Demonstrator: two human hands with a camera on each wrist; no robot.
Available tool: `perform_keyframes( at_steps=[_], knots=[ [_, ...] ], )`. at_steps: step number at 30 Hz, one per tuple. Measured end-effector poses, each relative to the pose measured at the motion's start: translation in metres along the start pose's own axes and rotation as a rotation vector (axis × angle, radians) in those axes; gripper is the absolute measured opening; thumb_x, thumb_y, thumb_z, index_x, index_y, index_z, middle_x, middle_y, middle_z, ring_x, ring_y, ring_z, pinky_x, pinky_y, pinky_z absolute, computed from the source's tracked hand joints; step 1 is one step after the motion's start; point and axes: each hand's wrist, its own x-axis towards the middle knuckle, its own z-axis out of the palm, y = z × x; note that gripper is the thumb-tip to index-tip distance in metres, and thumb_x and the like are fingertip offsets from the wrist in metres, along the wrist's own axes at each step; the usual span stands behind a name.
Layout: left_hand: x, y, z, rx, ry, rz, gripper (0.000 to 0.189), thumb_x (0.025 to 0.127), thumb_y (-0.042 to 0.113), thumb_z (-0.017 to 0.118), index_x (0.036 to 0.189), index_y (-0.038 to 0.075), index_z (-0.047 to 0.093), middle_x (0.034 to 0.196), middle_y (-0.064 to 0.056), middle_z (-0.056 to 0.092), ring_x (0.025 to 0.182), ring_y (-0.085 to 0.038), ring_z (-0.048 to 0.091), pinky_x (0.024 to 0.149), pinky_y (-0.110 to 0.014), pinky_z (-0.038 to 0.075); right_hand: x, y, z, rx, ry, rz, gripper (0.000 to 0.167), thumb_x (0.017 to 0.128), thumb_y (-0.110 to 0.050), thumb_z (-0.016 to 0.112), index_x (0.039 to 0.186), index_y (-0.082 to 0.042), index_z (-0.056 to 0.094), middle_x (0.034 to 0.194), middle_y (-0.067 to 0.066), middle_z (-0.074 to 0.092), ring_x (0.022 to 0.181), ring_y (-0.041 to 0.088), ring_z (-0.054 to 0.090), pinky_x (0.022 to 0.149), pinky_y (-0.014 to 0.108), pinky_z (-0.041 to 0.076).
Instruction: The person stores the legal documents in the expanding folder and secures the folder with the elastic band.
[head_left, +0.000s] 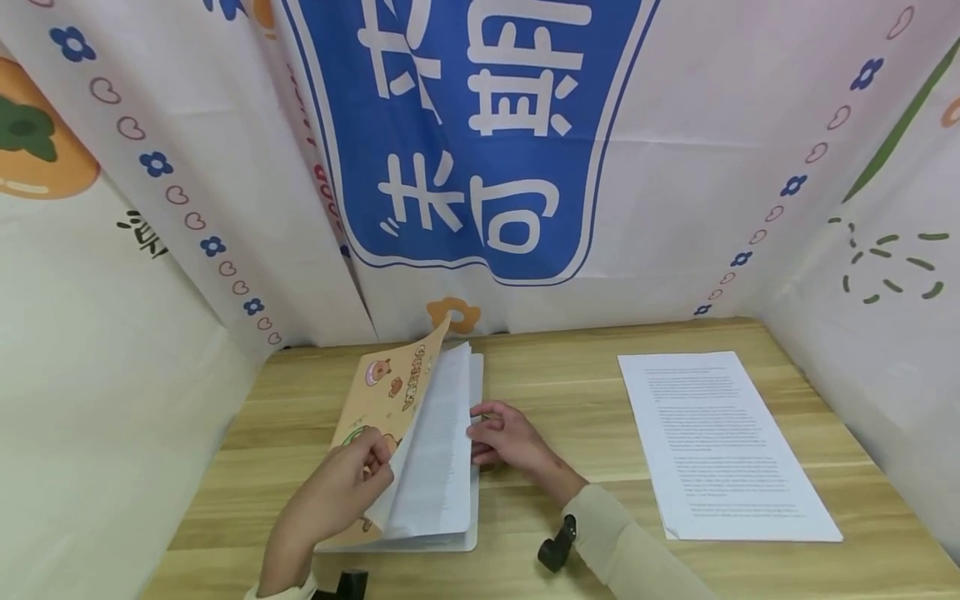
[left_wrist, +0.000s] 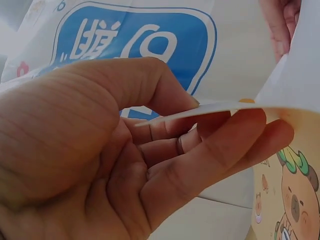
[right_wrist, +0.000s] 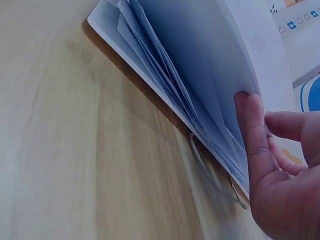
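On the table lies an expanding file folder with an orange cover (head_left: 378,392) printed with cartoon capybaras, its front lifted at the right edge. My left hand (head_left: 337,483) pinches that edge; in the left wrist view the thumb lies on the cover's pale inner side and the fingers (left_wrist: 210,155) behind its printed side. My right hand (head_left: 513,437) is at the folder's right edge, pinching the white inner leaves (head_left: 442,450) between thumb and fingers. Below them, the right wrist view shows several layered pockets (right_wrist: 155,65) and a pale elastic loop (right_wrist: 205,165) at the folder's edge.
A stack of printed paper (head_left: 720,450) lies at the right of the wooden table (head_left: 555,375). Printed cloth (head_left: 660,250) hangs along the table's back and both sides. A black wrist mount (head_left: 557,546) sits near my right sleeve.
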Motion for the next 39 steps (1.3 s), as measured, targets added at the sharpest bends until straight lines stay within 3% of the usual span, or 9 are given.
perform_keyframes(
  at_steps=[14, 21, 32, 39],
  knots=[
    [-0.001, -0.005, -0.001, -0.055, -0.023, -0.019, 0.012, 0.097, -0.001, 0.059, 0.093, 0.009, 0.053, 0.084, 0.002, 0.058, 0.07, -0.01, 0.055, 0.056, -0.025, 0.048, 0.004, 0.009, 0.017, -0.053, -0.056, 0.03, 0.039, 0.096, -0.002, 0.068, 0.133, 0.0, 0.058, 0.093, 0.016, 0.075, 0.075, 0.023, 0.074, 0.062, 0.033, 0.06],
    [-0.001, -0.003, -0.002, -0.044, 0.037, -0.055, 0.014, 0.094, -0.004, 0.059, 0.093, 0.009, 0.055, 0.088, 0.0, 0.061, 0.071, -0.011, 0.054, 0.064, -0.026, 0.05, 0.006, 0.011, 0.021, -0.075, -0.045, 0.018, 0.037, 0.095, -0.002, 0.069, 0.131, 0.0, 0.058, 0.09, 0.014, 0.074, 0.071, 0.021, 0.072, 0.059, 0.031, 0.059],
    [-0.001, -0.002, -0.003, -0.042, 0.062, -0.078, 0.013, 0.094, -0.003, 0.06, 0.093, 0.009, 0.057, 0.087, 0.0, 0.062, 0.064, -0.011, 0.052, 0.059, -0.026, 0.048, 0.006, 0.008, 0.019, -0.105, -0.027, 0.0, 0.035, 0.096, -0.001, 0.068, 0.129, 0.0, 0.059, 0.09, 0.014, 0.073, 0.074, 0.025, 0.074, 0.061, 0.033, 0.06],
    [0.0, -0.003, -0.001, -0.05, 0.069, -0.074, 0.014, 0.093, -0.004, 0.06, 0.092, 0.009, 0.057, 0.093, -0.001, 0.066, 0.07, -0.012, 0.054, 0.066, -0.026, 0.051, -0.001, 0.0, 0.006, -0.249, -0.024, -0.038, 0.023, 0.099, -0.01, 0.067, 0.12, -0.002, 0.066, 0.09, 0.011, 0.074, 0.074, 0.024, 0.073, 0.06, 0.032, 0.058]
  ],
)
